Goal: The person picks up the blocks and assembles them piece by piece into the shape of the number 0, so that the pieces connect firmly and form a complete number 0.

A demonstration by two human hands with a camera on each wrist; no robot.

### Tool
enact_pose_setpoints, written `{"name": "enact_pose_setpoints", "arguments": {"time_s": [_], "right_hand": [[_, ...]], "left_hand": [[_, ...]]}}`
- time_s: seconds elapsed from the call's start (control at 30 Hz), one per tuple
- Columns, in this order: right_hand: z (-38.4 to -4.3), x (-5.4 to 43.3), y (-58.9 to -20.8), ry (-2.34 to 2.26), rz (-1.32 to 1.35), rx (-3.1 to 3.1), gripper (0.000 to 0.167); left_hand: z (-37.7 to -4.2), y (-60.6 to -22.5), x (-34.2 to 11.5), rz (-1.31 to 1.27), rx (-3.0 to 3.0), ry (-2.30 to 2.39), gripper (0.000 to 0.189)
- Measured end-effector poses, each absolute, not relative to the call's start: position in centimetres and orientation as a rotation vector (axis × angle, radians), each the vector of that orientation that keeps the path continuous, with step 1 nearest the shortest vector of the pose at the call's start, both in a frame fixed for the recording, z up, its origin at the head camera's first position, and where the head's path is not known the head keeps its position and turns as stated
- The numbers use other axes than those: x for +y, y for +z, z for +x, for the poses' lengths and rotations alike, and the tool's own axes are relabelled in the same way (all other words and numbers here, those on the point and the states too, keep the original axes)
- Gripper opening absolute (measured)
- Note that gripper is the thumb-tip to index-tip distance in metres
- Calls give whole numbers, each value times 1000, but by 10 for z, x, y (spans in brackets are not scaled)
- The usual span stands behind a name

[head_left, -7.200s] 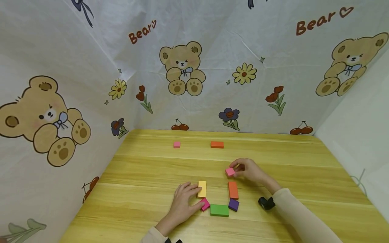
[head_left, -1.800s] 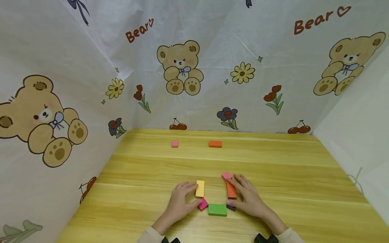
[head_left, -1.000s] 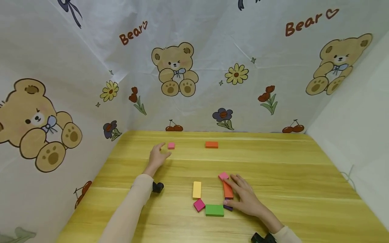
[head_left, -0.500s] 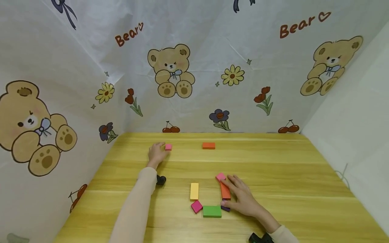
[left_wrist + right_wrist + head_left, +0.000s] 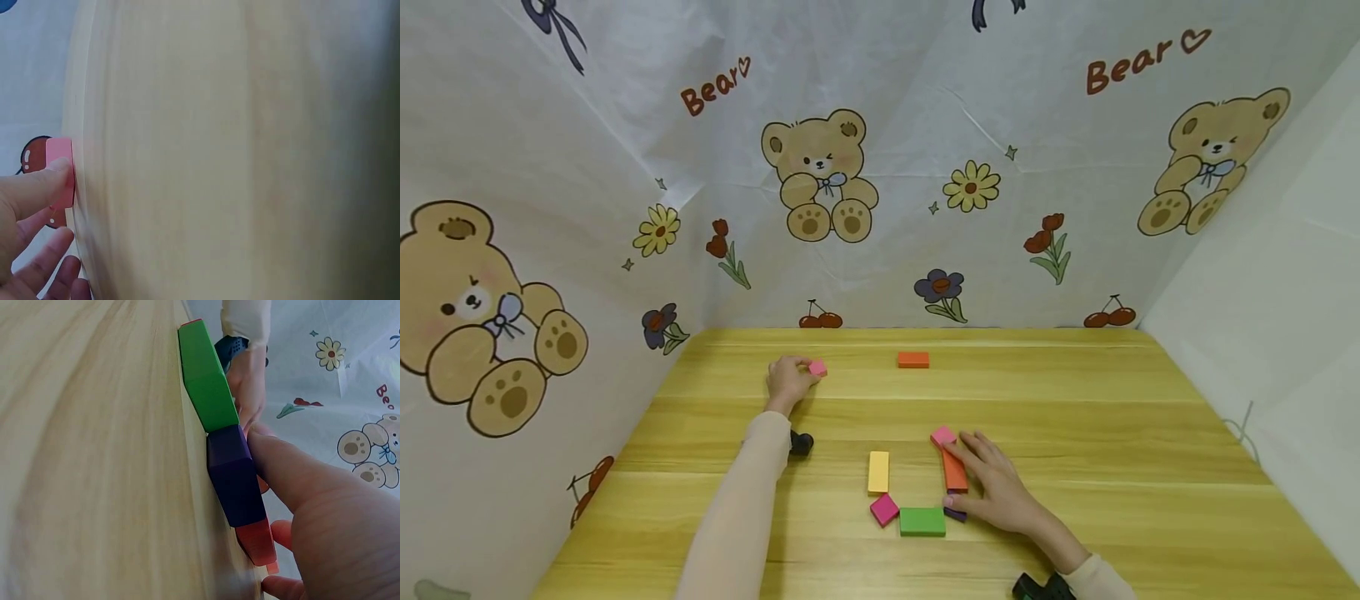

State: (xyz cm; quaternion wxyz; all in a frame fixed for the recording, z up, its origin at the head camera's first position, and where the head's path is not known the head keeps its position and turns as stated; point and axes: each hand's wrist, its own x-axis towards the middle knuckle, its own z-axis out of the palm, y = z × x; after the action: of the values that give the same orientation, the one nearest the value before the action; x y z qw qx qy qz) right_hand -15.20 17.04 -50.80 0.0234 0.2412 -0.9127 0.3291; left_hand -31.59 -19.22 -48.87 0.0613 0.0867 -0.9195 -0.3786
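At the back left of the wooden table, my left hand [image 5: 786, 385] pinches a small pink block [image 5: 817, 368] between thumb and fingers. The left wrist view shows the thumb across the pink block's face [image 5: 59, 150]. My right hand [image 5: 1003, 492] rests beside a curved row of blocks, its thumb on the purple block [image 5: 232, 478] and its forefinger at the orange block [image 5: 956, 473]. Another pink block [image 5: 943, 436] touches that orange block's far end. The green block [image 5: 922, 522] lies at the near side, with a magenta block [image 5: 884, 510] and a yellow block [image 5: 878, 472] to its left.
A second orange block [image 5: 913, 360] lies alone near the table's [image 5: 1075, 400] back edge. White cloth [image 5: 895, 258] printed with bears and flowers rises behind and at the left. A plain white wall [image 5: 1292, 333] stands to the right.
My left hand has left the yellow and magenta blocks, reached to the back left and taken hold of the pink block, which has turned slightly. My right hand, earlier at the other pink block, now stays by the row.
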Motion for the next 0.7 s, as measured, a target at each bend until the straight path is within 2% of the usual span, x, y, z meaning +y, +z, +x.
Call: {"name": "enact_pose_setpoints", "arguments": {"time_s": [0.4, 0.7], "right_hand": [[-153, 170, -510, 1020, 745, -2829, 77], [-152, 169, -507, 1027, 726, -2847, 78]], "left_hand": [[-312, -491, -193, 245, -2584, -1575, 40], [-303, -478, -183, 137, -2574, -1718, 39]]}}
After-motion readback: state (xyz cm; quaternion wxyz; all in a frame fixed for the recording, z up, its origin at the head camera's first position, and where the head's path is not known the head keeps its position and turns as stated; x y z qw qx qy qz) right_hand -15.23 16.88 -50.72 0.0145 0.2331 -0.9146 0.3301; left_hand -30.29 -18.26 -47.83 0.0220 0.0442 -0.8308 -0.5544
